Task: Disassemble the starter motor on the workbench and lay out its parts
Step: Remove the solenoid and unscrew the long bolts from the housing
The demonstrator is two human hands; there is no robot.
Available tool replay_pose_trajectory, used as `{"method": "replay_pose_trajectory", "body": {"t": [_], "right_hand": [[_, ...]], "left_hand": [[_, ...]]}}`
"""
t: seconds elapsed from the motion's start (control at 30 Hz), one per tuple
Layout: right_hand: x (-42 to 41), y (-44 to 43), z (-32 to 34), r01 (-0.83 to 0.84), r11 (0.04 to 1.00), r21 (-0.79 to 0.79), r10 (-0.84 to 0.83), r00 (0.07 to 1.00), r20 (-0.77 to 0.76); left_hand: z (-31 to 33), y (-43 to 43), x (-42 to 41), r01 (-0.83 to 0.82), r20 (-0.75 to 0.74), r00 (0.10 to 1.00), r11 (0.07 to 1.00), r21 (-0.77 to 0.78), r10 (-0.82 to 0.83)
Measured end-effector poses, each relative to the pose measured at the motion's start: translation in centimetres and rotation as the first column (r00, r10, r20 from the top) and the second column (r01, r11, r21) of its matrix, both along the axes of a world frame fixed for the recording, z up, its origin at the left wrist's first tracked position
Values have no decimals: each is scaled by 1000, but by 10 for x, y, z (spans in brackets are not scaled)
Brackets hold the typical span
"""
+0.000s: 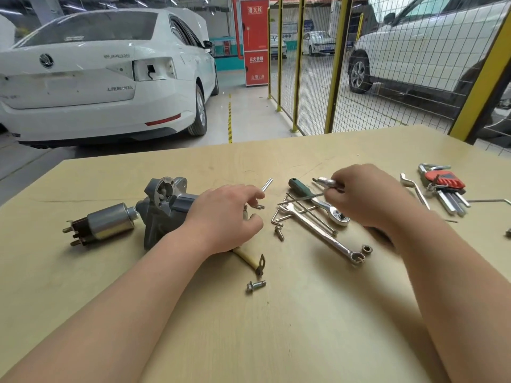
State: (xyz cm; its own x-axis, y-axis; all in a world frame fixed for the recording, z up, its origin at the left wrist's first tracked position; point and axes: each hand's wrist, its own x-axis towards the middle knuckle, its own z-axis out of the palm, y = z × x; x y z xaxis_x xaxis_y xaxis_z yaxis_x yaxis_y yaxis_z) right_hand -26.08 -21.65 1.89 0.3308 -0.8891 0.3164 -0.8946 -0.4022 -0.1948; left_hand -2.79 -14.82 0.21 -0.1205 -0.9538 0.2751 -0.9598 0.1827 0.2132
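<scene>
**Starter motor half apart, both hands over the table**

The starter motor (pixel 163 208) lies on its side at the left of the table (pixel 304 327), grey nose housing facing up. Its solenoid (pixel 110 223) lies just to the left, with the plunger end against the housing.

Your left hand (pixel 225 217) rests over the motor's body with the fingers loosely curled. The forefinger tip meets the end of a silver pin (pixel 267 185), but you cannot tell whether it is gripped. A yellow-sleeved lead (pixel 249 257) with a terminal lug comes out from under that wrist, and a flanged bolt (pixel 255 286) lies near it.

Your right hand (pixel 367 196) is curled round a small chrome tool (pixel 323 182), held above a green-handled screwdriver (pixel 300 187), a ratchet (pixel 336 214) and a combination spanner (pixel 320 233). A short screw (pixel 279 233) lies between your hands. A hex key set (pixel 445 183) lies well to the right.
</scene>
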Motion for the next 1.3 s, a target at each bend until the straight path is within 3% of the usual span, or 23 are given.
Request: {"method": "replay_pose_trajectory", "body": {"t": [0.07,0.13,0.2,0.37,0.63,0.93,1.13,1.3], "right_hand": [[18,8,-8,-12,999,30,16,990,-138],[31,16,-16,-45,997,62,60,965,-255],[37,21,-22,-65,991,117,97,949,-300],[47,25,-16,-173,946,275,207,973,-99],[69,27,-23,-332,937,106,332,943,14],[77,27,-22,-385,916,108,369,918,144],[78,33,-21,-346,933,98,347,938,2],[85,39,-17,-252,966,-58,242,961,-136]], "left_hand": [[4,1,6,40,78,996,998,44,-43],[8,1,15,41,257,965,997,72,-58],[10,3,25,-8,317,948,994,107,-26],[8,5,29,-23,266,964,995,100,-5],[2,6,29,77,322,945,995,-69,-51],[-1,5,27,78,322,945,993,-83,-47],[-1,5,26,50,308,951,998,-38,-36],[0,6,24,24,310,951,1000,-11,-20]]}}
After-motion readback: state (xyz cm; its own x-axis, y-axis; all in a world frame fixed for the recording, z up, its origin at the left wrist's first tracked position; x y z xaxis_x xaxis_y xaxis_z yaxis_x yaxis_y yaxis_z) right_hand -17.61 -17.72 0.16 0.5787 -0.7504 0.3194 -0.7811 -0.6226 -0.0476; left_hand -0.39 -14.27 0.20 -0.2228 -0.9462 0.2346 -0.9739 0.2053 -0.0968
